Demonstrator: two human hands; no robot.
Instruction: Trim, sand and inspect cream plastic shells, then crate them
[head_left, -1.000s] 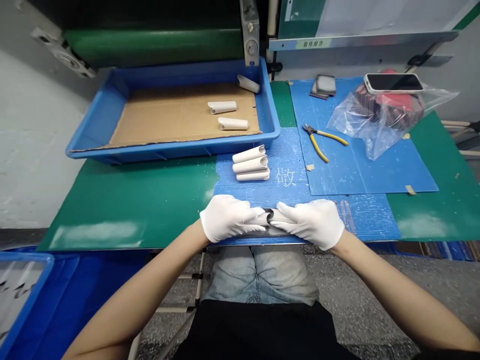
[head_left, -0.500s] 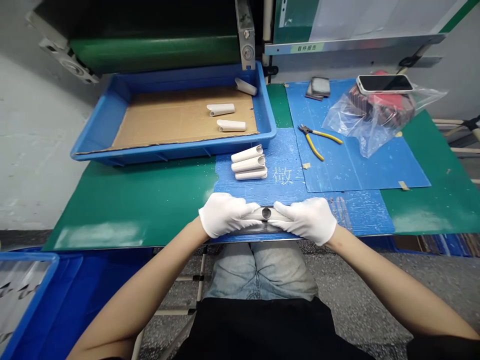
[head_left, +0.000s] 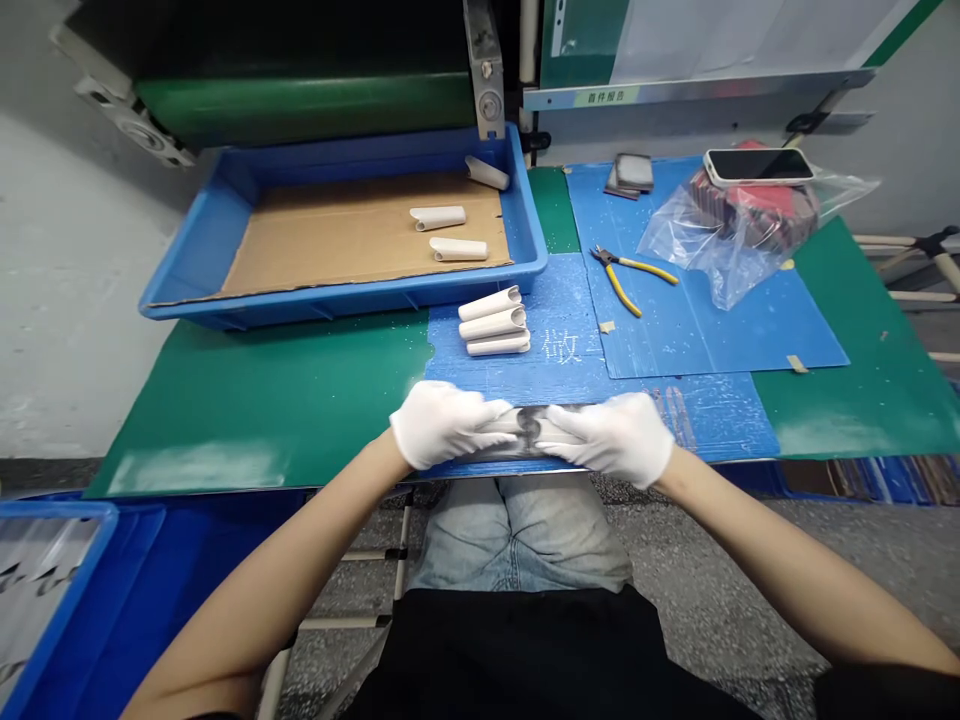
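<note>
My left hand (head_left: 448,424), in a white glove, is closed around a white plastic tube piece (head_left: 496,424) at the table's front edge. Opposite it, my right hand (head_left: 616,436), gloved too, grips a white tube piece (head_left: 559,428). Between the fingertips the white ends meet around a dark rounded gap, blurred by motion; I cannot tell whether they are two pieces or one. Beneath lies a dark grey strip (head_left: 517,452), partly covered by both hands. Several white tubes with slanted ends (head_left: 493,322) lie side by side just beyond my hands.
A blue tray (head_left: 345,300) lined with cardboard holds three white tubes (head_left: 459,249). Yellow-handled cutters (head_left: 628,277) lie on a blue sheet (head_left: 720,335). Grey square pads (head_left: 634,173) and a phone (head_left: 759,166) on a plastic-bagged stack are farther back. A green roller (head_left: 307,105) overhangs the tray.
Both hands keep their grip, and the white ends between them have shifted slightly and turned blurry. More of the dark strip shows behind them. The whole view has shifted a little.
</note>
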